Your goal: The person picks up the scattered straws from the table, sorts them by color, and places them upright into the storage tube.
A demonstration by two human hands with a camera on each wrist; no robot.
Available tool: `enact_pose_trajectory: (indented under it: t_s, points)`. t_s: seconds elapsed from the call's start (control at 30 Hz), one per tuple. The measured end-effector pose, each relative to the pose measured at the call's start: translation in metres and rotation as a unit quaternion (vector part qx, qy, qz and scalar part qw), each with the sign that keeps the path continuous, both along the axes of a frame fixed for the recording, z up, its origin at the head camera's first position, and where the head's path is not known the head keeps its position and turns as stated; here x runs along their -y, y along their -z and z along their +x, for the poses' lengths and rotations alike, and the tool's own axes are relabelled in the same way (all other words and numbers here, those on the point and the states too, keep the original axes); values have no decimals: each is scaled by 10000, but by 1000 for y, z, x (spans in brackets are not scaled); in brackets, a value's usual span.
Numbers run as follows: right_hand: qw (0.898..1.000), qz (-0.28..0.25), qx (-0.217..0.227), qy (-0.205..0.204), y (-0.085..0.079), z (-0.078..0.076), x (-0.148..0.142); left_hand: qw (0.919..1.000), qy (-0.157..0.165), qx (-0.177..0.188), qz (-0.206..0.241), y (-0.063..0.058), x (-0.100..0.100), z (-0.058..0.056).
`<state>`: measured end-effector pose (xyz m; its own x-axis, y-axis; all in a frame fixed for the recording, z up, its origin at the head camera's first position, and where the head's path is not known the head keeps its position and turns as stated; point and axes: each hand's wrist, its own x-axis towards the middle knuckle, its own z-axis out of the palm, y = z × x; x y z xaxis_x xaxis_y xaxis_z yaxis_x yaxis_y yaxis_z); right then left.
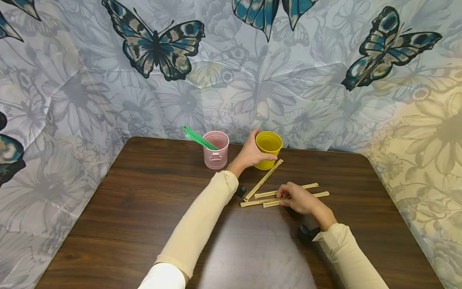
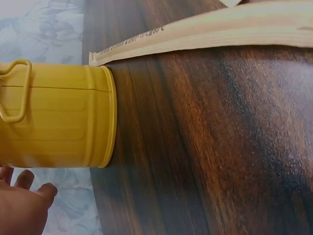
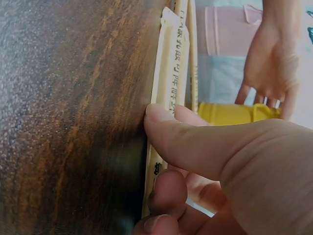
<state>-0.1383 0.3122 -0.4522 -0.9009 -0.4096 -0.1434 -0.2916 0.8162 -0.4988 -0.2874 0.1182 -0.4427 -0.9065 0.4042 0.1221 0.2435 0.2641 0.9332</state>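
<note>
My left hand (image 1: 249, 154) grips a small yellow bucket (image 1: 268, 143), thumb across its front and the other fingers at its far side. In the left wrist view the bucket (image 2: 58, 115) shows a wire-like handle, with some fingertips (image 2: 46, 191) beside it. My right hand (image 1: 299, 199) pinches a paper-wrapped straw (image 3: 166, 63) between thumb and fingers, low over the table. More wrapped straws lie around it; one wrapped straw (image 1: 263, 180) slants up to the bucket's base. Printed characters mark the wrappers.
Left of the yellow bucket stands a pink bucket (image 1: 215, 160) holding green straws or sticks (image 1: 198, 137). Both are near the back edge of the dark wooden table (image 1: 144, 200). Behind it hangs a butterfly-patterned cloth (image 1: 252, 80).
</note>
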Motion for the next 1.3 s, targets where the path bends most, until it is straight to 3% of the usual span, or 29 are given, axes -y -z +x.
enact_pose_trajectory:
  t_s: [0.43,1.03,1.13,1.3]
  points:
    - [9999,-42,58,105,2,1,-1,9987,110,294,408,3,-3,2]
    - [9994,-206,-212,195,6,4,-2,9998,-79,167,-63,1,-1,1]
    - [9992,-212,-268,197,8,5,-3,9997,13,164,175,4,-2,2]
    - [9992,-178,-321,181,7,6,-5,9965,185,582,575,9,-4,2]
